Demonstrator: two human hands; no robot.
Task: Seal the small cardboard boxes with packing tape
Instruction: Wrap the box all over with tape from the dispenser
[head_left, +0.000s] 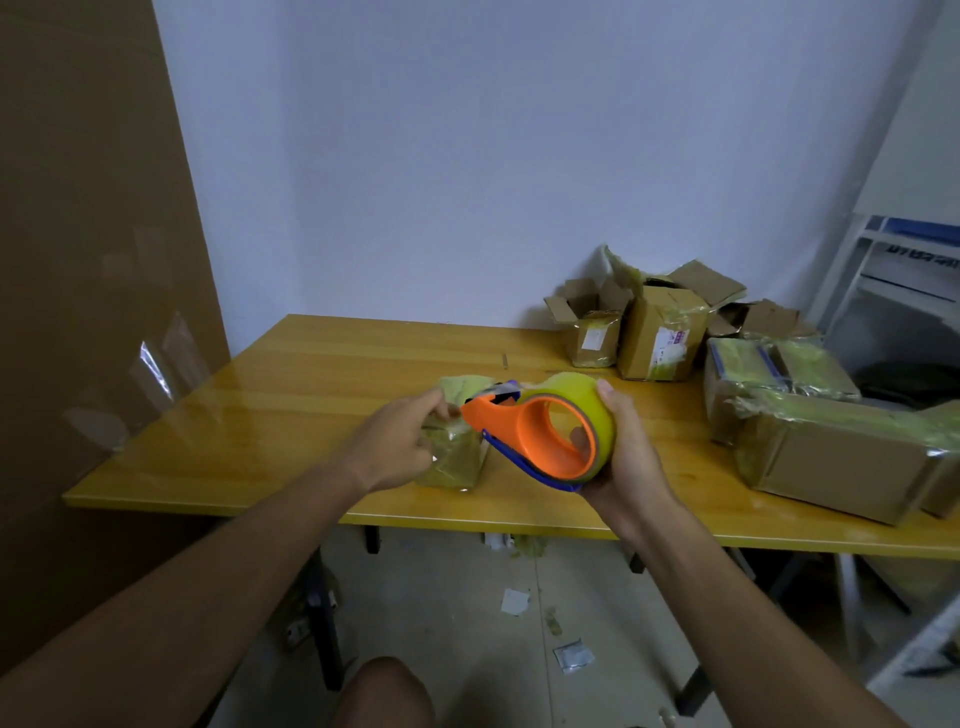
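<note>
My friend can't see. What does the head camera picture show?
A person's right hand holds an orange tape dispenser with yellowish tape, while the left hand holds a small tape-wrapped box on a yellow wooden table. More cardboard boxes, some open, sit at the table's right end by a white wall.

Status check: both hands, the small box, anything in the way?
Right hand grips tape dispenser. Left hand holds small taped box on table, fingers at tape end. Nothing in the way.
</note>
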